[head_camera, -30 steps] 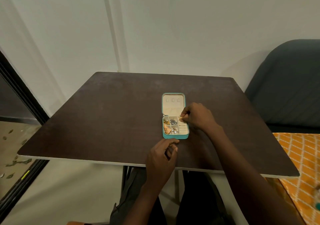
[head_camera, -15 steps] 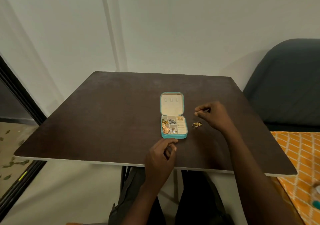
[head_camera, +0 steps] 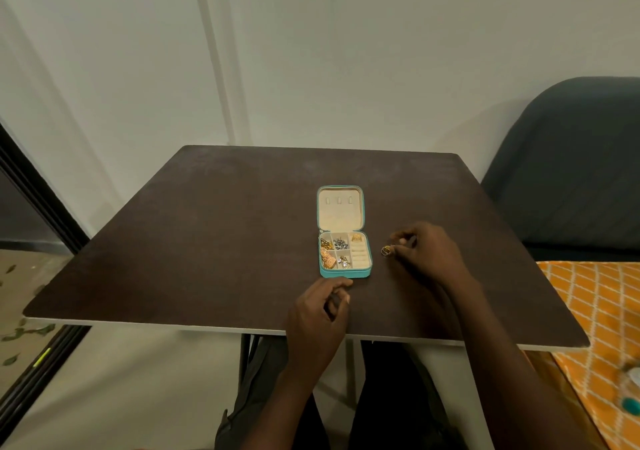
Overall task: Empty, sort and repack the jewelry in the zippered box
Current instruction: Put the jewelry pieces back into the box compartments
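- Right hand (head_camera: 427, 254) has come back down beside the gold rings (head_camera: 385, 250), fingertips pinched at them; whether it grips them I cannot tell.
- Left hand (head_camera: 320, 318), loosely curled and holding nothing, rests on the surface (head_camera: 207, 242) just before the open jewelry box (head_camera: 344, 242).

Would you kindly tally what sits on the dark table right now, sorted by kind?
Teal jewelry box, lid open: 1
Gold rings lying out beside the box: a small cluster, count unclear, taken as 1
Hands: 2, left hand, right hand
Total: 4
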